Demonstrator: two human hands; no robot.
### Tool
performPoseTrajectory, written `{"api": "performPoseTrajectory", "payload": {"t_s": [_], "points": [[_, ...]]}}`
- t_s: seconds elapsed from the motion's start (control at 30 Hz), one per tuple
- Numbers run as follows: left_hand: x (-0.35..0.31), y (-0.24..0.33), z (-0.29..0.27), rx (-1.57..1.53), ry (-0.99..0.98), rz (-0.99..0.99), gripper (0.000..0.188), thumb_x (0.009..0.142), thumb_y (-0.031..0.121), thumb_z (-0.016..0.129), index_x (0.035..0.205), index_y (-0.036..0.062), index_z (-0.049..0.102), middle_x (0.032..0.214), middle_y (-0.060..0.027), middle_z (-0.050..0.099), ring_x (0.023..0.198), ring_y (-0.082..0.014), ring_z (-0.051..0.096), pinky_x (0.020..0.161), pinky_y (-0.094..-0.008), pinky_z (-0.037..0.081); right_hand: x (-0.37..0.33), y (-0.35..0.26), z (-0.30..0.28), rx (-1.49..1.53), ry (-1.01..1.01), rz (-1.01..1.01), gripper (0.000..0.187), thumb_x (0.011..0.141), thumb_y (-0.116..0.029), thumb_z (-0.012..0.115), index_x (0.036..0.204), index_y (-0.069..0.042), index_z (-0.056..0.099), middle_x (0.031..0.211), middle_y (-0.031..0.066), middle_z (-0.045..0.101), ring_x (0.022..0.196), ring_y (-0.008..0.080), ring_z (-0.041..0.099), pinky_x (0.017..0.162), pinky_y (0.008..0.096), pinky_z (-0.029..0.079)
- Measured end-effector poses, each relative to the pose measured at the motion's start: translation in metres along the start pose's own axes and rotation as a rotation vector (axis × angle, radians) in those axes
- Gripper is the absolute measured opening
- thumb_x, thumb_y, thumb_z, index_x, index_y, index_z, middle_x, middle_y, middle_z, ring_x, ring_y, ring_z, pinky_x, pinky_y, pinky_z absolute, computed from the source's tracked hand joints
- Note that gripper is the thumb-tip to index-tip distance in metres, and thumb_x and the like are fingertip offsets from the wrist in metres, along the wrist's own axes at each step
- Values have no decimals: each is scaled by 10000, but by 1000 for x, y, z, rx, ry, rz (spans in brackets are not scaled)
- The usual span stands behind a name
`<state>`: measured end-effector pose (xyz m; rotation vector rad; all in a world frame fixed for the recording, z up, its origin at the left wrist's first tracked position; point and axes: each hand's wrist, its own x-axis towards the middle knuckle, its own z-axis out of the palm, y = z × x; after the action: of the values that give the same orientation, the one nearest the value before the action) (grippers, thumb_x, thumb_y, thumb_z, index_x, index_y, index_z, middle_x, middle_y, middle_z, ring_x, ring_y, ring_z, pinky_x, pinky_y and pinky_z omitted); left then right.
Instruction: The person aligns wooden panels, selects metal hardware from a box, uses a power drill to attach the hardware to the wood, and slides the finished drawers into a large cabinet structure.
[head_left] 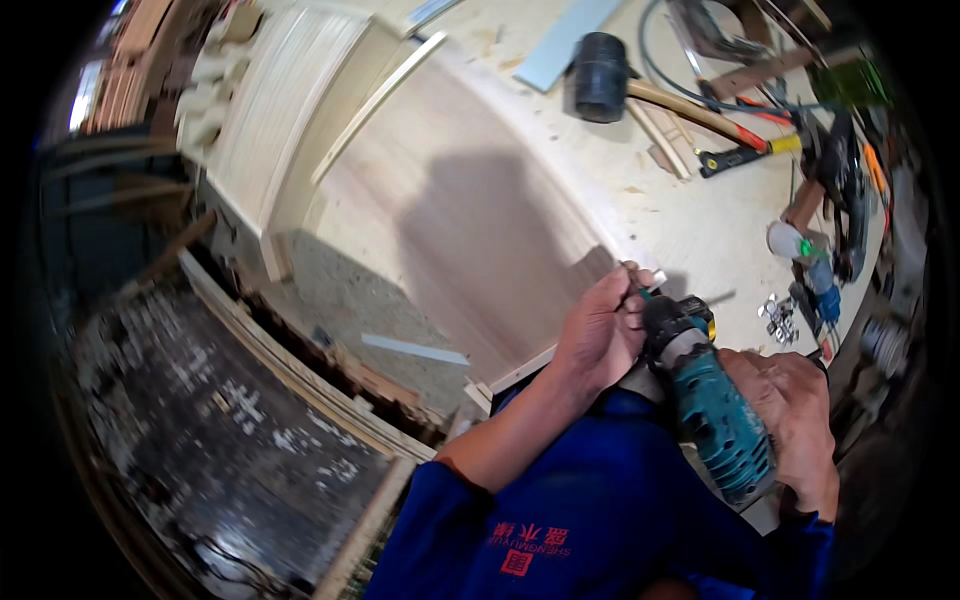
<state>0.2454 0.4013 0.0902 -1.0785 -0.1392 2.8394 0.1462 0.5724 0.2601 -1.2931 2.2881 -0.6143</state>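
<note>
My right hand [785, 410] is wrapped around a teal and black power drill [720, 425], whose chuck points up and left. Close to the drill's front end, my left hand [603, 330] is closed, with thumb and fingers pinched together. Whatever sits between those fingertips is too small to make out. Both hands are at the near right corner of a pale wooden panel [450, 210] that lies flat on the workbench [660, 215]. A narrow wooden strip [525, 368] runs along the panel's near end, and another strip [380, 105] crosses its far left end.
Stacked boards [285, 80] stand at the far left. A black mallet [600, 78], a yellow-and-black hand tool [750, 155], a white-capped bottle [785, 240] and small metal pieces [778, 318] lie to the right. A dark, stained surface [230, 430] is at lower left.
</note>
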Motion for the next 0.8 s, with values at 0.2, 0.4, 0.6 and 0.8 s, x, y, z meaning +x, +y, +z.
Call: {"api": "performPoseTrajectory", "payload": {"t_s": [0.2, 0.4, 0.6, 0.8], "points": [[-27, -1, -26, -146, -97, 96, 204, 1083, 206, 440, 1055, 60, 580, 969, -21, 626, 717, -61, 472, 636, -195, 438, -2, -41, 20, 57, -73, 179, 497, 765, -37, 738, 1256, -86, 670, 832, 102, 669, 673, 271, 615, 681, 346, 486], [-27, -4, -35, -201, -20, 88, 180, 1068, 197, 474, 1053, 67, 597, 922, -20, 635, 708, -65, 486, 638, -195, 440, 9, -58, 27, -65, -71, 69, 519, 757, -48, 743, 1267, -63, 650, 837, 140, 678, 674, 283, 632, 658, 358, 493], [-7, 0, -31, -155, -45, 30, 108, 1021, 100, 513, 1072, 58, 599, 978, -52, 661, 711, -63, 499, 630, -185, 463, 11, -54, 23, -75, -129, 183, 630, 690, -133, 777, 1295, -52, 617, 939, 191, 715, 790, 363, 695, 726, 419, 541], [27, 0, -20, -120, -75, -46, 133, 986, 46, 508, 1101, 39, 573, 1008, -76, 665, 712, -67, 493, 632, -189, 455, 27, -51, 10, 48, -156, 489, 646, 705, -168, 738, 1323, -48, 592, 1096, 206, 708, 975, 368, 707, 867, 387, 541]]}}
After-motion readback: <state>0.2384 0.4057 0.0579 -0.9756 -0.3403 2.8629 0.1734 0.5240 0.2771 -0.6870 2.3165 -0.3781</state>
